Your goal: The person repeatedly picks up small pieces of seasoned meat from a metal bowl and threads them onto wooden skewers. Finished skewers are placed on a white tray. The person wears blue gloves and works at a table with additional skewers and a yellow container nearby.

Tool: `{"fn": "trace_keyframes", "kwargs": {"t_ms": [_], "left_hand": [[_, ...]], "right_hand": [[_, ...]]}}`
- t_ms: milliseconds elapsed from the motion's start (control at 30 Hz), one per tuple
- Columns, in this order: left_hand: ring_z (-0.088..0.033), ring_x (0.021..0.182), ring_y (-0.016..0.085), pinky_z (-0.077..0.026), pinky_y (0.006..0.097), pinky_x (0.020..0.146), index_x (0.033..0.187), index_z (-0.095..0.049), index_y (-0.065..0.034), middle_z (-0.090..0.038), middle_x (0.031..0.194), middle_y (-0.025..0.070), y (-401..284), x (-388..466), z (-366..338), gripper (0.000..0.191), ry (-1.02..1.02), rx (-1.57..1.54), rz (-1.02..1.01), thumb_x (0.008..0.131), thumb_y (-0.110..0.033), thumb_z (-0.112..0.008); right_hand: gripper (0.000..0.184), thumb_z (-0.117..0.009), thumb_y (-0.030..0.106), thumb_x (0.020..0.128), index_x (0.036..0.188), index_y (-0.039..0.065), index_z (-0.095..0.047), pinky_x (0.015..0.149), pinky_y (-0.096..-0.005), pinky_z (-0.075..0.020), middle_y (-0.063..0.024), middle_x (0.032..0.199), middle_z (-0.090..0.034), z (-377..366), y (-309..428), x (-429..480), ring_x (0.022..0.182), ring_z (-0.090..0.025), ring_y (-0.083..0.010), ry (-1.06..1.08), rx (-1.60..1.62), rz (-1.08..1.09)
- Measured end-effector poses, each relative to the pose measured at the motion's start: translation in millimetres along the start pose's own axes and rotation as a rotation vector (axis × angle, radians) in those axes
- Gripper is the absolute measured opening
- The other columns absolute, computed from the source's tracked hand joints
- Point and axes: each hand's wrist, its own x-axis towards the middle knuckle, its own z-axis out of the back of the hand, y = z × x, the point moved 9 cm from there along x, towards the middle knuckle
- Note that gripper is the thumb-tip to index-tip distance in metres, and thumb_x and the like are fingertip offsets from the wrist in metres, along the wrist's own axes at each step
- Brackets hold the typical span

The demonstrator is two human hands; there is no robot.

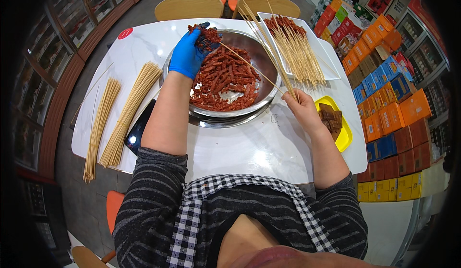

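My left hand [189,53], in a blue glove, holds a clump of red seasoned meat [207,35] over the far left of a steel bowl [266,57]. One bamboo skewer [252,66] slants from that clump to my right hand [302,105]. My bare right hand grips its near end, along with several upright skewers [268,46]. Red marinated meat strips [227,80] cover much of the bowl's bottom. Beyond my right hand, a white tray [329,64] bears many skewers [297,53] with red meat [284,24] at their far ends.
Two bundles of bamboo skewers [131,113] lie at the table's left, beside a glossy black object [140,131]. A yellow tray [345,134] with brown pieces [330,118] sits at the right. Wooden chairs [189,6] stand behind the white table [230,149]; stacked boxes [385,105] rise at right.
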Motion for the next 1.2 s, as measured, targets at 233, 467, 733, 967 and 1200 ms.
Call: {"fn": "trace_keyframes", "kwargs": {"t_ms": [233,467,733,967,1200], "left_hand": [[-0.063,0.097,0.027,-0.054,0.0385,0.084,0.117,-0.054,0.0033,-0.062,0.107,0.0157,6,5,2,0.031,0.029,0.144,0.007,0.095,-0.018,-0.046],[-0.064,0.094,0.026,-0.053,0.0367,0.084,0.115,-0.055,0.0035,-0.064,0.104,0.0155,1,3,5,0.031,0.001,0.320,0.008,0.095,-0.018,-0.048],[-0.064,0.092,0.023,-0.053,0.0338,0.081,0.113,-0.056,0.0021,-0.065,0.102,0.0145,12,3,-1,0.029,0.045,0.214,0.049,0.095,-0.019,-0.048],[-0.064,0.091,0.021,-0.051,0.0324,0.082,0.114,-0.057,-0.0007,-0.065,0.102,0.0130,16,-2,-8,0.029,0.059,0.190,0.097,0.095,-0.019,-0.048],[-0.062,0.099,0.024,-0.051,0.0350,0.086,0.119,-0.054,0.0008,-0.063,0.109,0.0142,15,-3,-11,0.033,0.046,0.197,0.086,0.095,-0.020,-0.046]], "right_hand": [[0.017,-0.059,0.023,0.091,0.090,0.006,-0.061,0.050,-0.0181,-0.0271,0.0093,0.067,-0.044,2,-2,1,0.057,-0.035,-0.0007,0.008,-0.003,-0.008],[0.018,-0.059,0.023,0.091,0.089,0.005,-0.061,0.050,-0.0184,-0.0270,0.0093,0.067,-0.044,4,-2,1,0.057,-0.034,-0.0008,0.008,-0.017,-0.015],[0.018,-0.059,0.024,0.091,0.089,0.006,-0.061,0.050,-0.0187,-0.0272,0.0087,0.065,-0.045,4,-4,2,0.056,-0.035,-0.0013,-0.002,-0.019,-0.007],[0.019,-0.058,0.025,0.092,0.089,0.006,-0.060,0.050,-0.0183,-0.0274,0.0082,0.065,-0.044,-4,-4,1,0.056,-0.036,-0.0016,0.035,0.057,-0.023],[0.019,-0.058,0.022,0.092,0.094,0.004,-0.061,0.059,-0.0192,-0.0341,0.0072,0.074,-0.051,-5,-5,-3,0.066,-0.041,-0.0023,0.064,0.072,-0.091]]}}
